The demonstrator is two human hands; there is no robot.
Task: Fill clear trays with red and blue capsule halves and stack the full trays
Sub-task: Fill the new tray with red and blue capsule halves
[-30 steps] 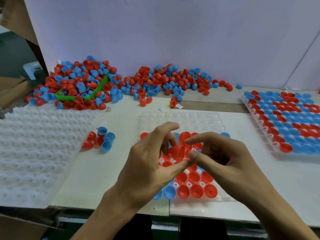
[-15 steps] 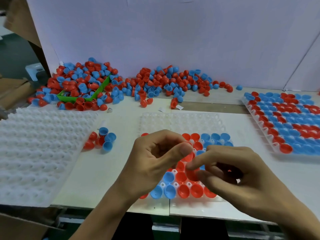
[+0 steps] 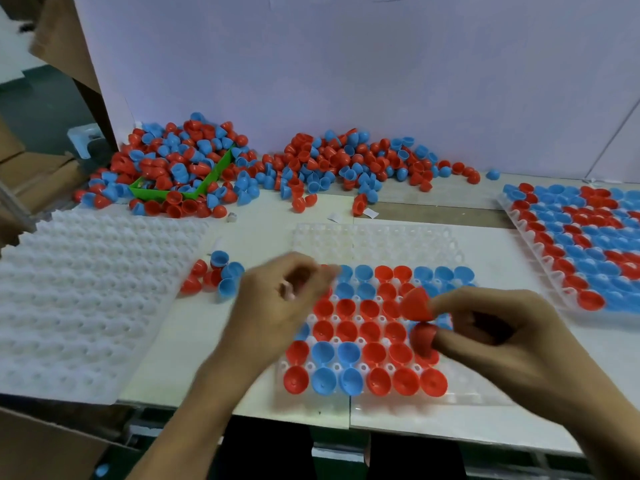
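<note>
A clear tray [image 3: 377,242] lies in front of me, its near rows filled with red and blue capsule halves and its far rows bare. My right hand [image 3: 502,344] hovers over the tray's right side and pinches two red capsule halves [image 3: 417,317] at its fingertips. My left hand [image 3: 277,306] is blurred over the tray's left side with its fingers loosely curled; something reddish shows inside them, and I cannot tell whether it holds it.
A full tray [image 3: 581,244] of red and blue halves sits at the right. A stack of white trays [image 3: 79,299] lies at the left, with a few loose halves [image 3: 214,275] beside it. Big piles of halves [image 3: 277,168] and a green bin [image 3: 194,188] line the back wall.
My hands have drawn apart. The left moved left and up over the tray's left edge. The right moved right, carrying red halves, and uncovered more of the filled rows.
</note>
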